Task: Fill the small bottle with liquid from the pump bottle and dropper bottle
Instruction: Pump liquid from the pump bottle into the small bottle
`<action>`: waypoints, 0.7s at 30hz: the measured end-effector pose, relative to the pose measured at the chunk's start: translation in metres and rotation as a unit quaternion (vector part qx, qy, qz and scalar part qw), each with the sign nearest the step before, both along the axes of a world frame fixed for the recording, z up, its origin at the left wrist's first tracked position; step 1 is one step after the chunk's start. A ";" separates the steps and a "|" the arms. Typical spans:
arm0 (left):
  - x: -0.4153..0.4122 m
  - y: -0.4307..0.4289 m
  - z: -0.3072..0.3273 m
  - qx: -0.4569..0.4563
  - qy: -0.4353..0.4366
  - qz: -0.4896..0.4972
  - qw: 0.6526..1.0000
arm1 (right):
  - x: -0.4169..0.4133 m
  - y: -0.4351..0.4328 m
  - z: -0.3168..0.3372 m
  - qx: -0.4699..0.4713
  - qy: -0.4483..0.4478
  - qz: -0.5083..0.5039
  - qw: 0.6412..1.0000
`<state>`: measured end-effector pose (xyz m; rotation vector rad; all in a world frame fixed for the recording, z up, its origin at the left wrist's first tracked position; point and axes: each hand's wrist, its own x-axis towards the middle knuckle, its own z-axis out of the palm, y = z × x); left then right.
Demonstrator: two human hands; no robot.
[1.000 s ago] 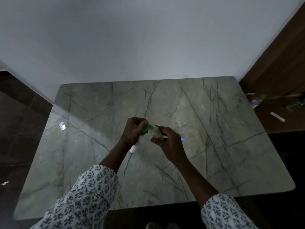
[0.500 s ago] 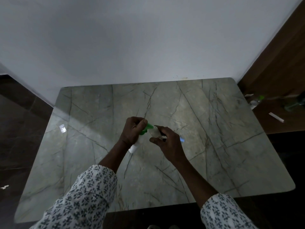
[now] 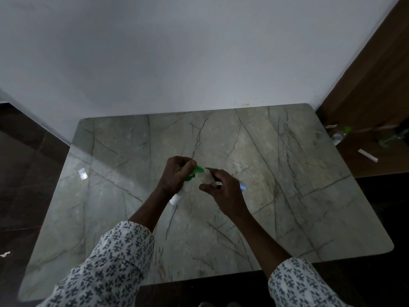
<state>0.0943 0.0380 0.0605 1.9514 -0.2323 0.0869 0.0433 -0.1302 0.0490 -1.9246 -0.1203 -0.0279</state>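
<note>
Green-headed pump bottle (image 3: 178, 196) in curled left hand (image 3: 177, 175), small bottle (image 3: 205, 177) in right hand (image 3: 224, 192).

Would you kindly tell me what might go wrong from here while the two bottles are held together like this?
1. The green nozzle of the pump bottle sits against the small bottle, pinched by the right hand; a slight slip could send liquid onto the marble table.
2. The left hand holds the pump bottle tilted, so it may draw poorly.
3. Dim light hides the fill level; overfilling is possible.
</note>
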 end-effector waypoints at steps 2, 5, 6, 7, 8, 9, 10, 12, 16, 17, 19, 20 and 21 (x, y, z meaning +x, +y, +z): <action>-0.001 0.000 0.001 -0.001 0.004 -0.005 1.000 | -0.001 -0.001 0.000 -0.008 -0.003 0.002 1.000; -0.001 0.001 0.000 0.014 0.008 -0.025 1.000 | -0.002 -0.003 0.000 -0.025 -0.007 0.006 1.000; 0.000 0.003 0.000 0.026 0.007 -0.032 0.999 | -0.002 -0.003 0.000 -0.035 -0.011 0.009 0.999; 0.000 0.004 -0.001 0.040 0.005 -0.036 0.999 | -0.002 -0.005 0.000 -0.045 -0.018 0.012 0.999; 0.001 0.006 -0.002 0.052 0.005 -0.039 0.998 | -0.001 -0.006 0.000 -0.056 -0.024 0.013 0.998; 0.001 0.008 -0.002 0.063 0.006 -0.042 0.997 | -0.001 -0.007 0.001 -0.066 -0.027 0.012 0.997; 0.001 0.009 0.000 0.074 0.009 -0.045 0.996 | 0.000 -0.008 0.002 -0.076 -0.029 0.011 0.997; 0.002 0.012 0.002 0.096 0.014 -0.050 0.994 | 0.000 -0.010 0.003 -0.093 -0.032 0.012 0.995; 0.005 0.015 0.003 0.112 0.019 -0.057 0.992 | 0.000 -0.010 0.004 -0.098 -0.032 0.013 0.995; 0.005 0.015 0.003 0.113 0.019 -0.055 0.992 | 0.000 -0.009 0.004 -0.097 -0.031 0.013 0.995; 0.005 0.014 0.004 0.112 0.018 -0.053 0.992 | 0.000 -0.008 0.004 -0.098 -0.031 0.013 0.995; 0.005 0.014 0.005 0.111 0.017 -0.055 0.992 | -0.001 -0.007 0.004 -0.099 -0.031 0.013 0.995; 0.004 0.013 0.005 0.111 0.016 -0.057 0.992 | -0.001 -0.007 0.005 -0.099 -0.032 0.013 0.994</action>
